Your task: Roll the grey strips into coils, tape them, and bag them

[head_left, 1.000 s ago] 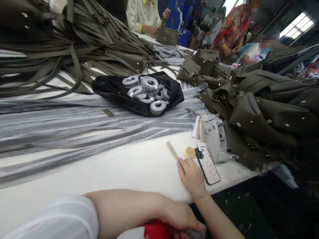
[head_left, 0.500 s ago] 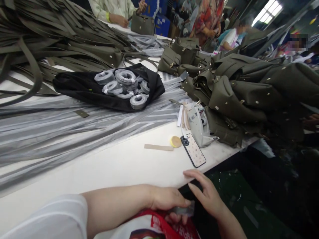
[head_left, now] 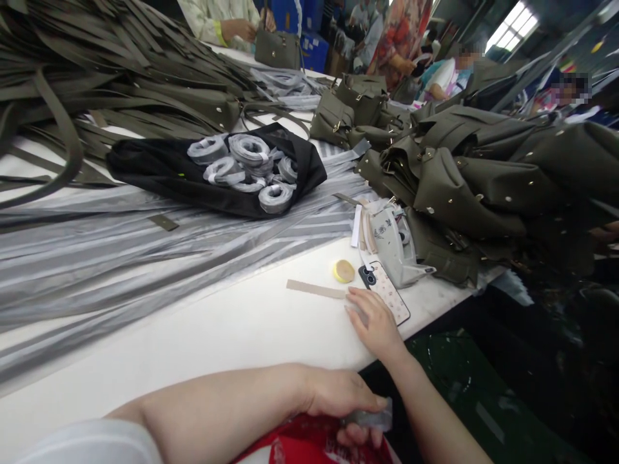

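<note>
My right hand [head_left: 374, 320] rests on the white table [head_left: 232, 328] with its fingers stretched out, the fingertips touching the near end of a flat tan strip [head_left: 315, 289]. Beside it lie a phone [head_left: 385, 292] in a patterned case and a small yellow tape roll [head_left: 343, 270]. My left hand [head_left: 345, 403] is at the table's near edge, closed on a small grey piece [head_left: 370, 419] over a red bag [head_left: 309, 444].
A black bag [head_left: 193, 174] holds several grey tape rolls [head_left: 249, 148]. Long grey strips [head_left: 120, 251] cross the table, olive straps [head_left: 97, 71] are heaped at the back left, olive handbags [head_left: 464, 180] are piled on the right. Other people work at the far end.
My right hand has come up from below the table edge onto the table and now touches the tan strip. My left hand stays low, holding the grey piece.
</note>
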`<state>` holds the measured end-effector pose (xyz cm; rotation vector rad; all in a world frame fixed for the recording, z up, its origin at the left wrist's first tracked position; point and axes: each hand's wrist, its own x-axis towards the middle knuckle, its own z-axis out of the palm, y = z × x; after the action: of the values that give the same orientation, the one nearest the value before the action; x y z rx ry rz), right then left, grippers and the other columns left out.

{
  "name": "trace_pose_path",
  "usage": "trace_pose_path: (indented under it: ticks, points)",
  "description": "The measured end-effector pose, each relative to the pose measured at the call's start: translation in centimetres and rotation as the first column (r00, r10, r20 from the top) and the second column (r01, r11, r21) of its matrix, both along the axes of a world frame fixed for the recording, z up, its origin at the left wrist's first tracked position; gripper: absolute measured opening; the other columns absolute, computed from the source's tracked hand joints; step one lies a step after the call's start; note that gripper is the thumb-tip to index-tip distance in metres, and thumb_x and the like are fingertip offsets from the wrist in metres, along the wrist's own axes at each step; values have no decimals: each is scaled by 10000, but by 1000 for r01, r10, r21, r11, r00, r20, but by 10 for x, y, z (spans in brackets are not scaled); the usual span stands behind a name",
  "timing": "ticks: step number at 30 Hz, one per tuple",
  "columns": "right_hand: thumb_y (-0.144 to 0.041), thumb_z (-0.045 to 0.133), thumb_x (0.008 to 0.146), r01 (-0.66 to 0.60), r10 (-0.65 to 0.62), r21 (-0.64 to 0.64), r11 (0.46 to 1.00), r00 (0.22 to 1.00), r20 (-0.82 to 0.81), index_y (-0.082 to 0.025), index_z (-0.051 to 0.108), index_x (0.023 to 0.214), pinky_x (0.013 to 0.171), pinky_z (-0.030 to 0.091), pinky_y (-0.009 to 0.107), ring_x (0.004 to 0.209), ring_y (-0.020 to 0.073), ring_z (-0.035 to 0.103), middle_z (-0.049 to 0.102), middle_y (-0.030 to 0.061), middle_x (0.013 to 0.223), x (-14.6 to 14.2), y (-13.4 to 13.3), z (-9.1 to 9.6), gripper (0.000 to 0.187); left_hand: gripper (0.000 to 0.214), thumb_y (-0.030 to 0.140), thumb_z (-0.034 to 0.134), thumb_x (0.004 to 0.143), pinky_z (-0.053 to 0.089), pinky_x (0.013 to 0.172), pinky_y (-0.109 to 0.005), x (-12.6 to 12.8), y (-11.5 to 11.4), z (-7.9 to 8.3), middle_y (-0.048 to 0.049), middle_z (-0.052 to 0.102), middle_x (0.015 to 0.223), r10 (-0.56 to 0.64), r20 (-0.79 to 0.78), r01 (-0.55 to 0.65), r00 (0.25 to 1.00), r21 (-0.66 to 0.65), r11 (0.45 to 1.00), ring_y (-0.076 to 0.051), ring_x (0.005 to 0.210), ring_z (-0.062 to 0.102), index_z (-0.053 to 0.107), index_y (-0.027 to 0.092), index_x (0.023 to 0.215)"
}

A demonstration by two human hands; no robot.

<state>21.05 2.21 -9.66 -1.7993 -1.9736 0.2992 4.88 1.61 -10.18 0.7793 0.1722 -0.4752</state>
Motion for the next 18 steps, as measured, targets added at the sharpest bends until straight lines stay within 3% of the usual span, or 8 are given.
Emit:
trace_pose_path:
  ticks: [4, 6, 9, 11, 15, 18]
  points:
    - [-307, 506, 931, 132, -143, -72, 989, 973, -180, -213, 684, 982, 946, 493, 463, 1024, 272, 638, 711, 117, 1041, 21, -33, 29, 208, 563, 670, 477, 844, 337, 417, -258, 2, 3, 0, 42, 436, 404, 36, 0, -36, 999, -47, 998, -110, 342, 378, 611, 149, 680]
    - [-372, 526, 925, 27, -121, -254, 967, 924, -362, -214, 663, 1088, 960, 492, 443, 1079, 277, 630, 696, 118, 1108, 28, -64, 39, 265, 538, 654, 492, 844, 400, 463, -274, 3, 7, 0, 61, 411, 389, 79, 2, -78, 997, -106, 991, -107, 332, 365, 603, 148, 698]
    - [-417, 666, 827, -201, -85, -461, 864, 844, -529, -209, 495, 1368, 1036, 447, 449, 1226, 305, 558, 598, 129, 1334, 24, -109, 39, 604, 504, 626, 505, 851, 476, 564, -300, 3, 19, 3, 88, 376, 390, 147, 0, -144, 989, -206, 968, -90, 332, 346, 592, 142, 742]
    - [-370, 670, 820, -103, -176, -496, 862, 857, -484, -205, 458, 1396, 1050, 431, 450, 1237, 305, 550, 579, 129, 1362, 16, -129, 30, 636, 474, 586, 487, 876, 487, 595, -291, 2, 25, 6, 89, 393, 414, 191, 18, -180, 981, -253, 950, -80, 339, 352, 594, 134, 782]
    - [-273, 454, 907, 249, -403, -391, 886, 831, -384, -220, 610, 1180, 934, 492, 394, 1047, 254, 642, 691, 86, 1141, 20, -141, 15, 319, 456, 488, 405, 932, 482, 563, -282, -2, 21, 10, 44, 453, 415, 195, 62, -181, 979, -186, 966, -105, 358, 434, 619, 107, 800]
    - [-309, 465, 904, 275, -396, -331, 902, 833, -387, -227, 649, 1077, 866, 494, 371, 946, 246, 645, 703, 66, 1034, 35, -140, 10, 265, 450, 463, 403, 938, 481, 557, -287, -2, 10, 15, 27, 466, 408, 205, 78, -198, 976, -92, 976, -114, 364, 452, 621, 101, 781]
